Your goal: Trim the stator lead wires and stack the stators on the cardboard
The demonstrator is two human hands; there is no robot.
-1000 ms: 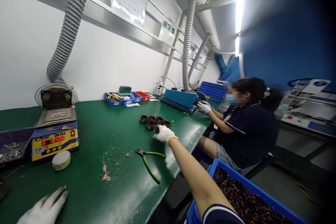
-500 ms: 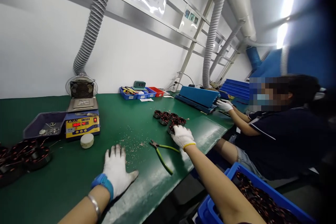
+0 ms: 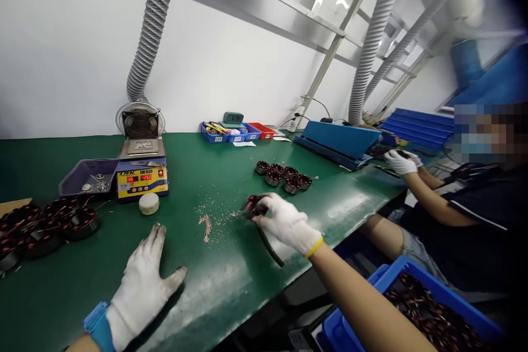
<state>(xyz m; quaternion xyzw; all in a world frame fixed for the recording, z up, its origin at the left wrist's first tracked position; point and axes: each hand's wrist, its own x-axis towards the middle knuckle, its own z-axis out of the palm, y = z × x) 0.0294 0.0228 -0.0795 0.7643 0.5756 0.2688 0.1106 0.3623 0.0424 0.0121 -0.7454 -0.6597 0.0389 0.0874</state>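
Observation:
My right hand (image 3: 286,224), in a white glove, is closed on a dark round wound coil (image 3: 251,206) just above the green bench (image 3: 214,280). Beneath that hand lie green-handled cutters (image 3: 270,245), mostly hidden. My left hand (image 3: 142,286), gloved with a blue band at the wrist, lies flat on the bench with fingers spread. A group of several similar coils (image 3: 284,175) stands farther back to the right. A pile of more coils (image 3: 45,225) lies at the far left.
A yellow-fronted solder pot with a fan (image 3: 141,168), a purple tray (image 3: 88,176) and a white puck (image 3: 149,203) stand at the back left. Small parts bins (image 3: 235,133) line the wall. A co-worker sits at right. A blue bin of coils (image 3: 416,308) sits below my right arm.
My right hand has drawn back from the coil group toward me, holding one coil over the cutters. My left hand stays flat; the view has swung left.

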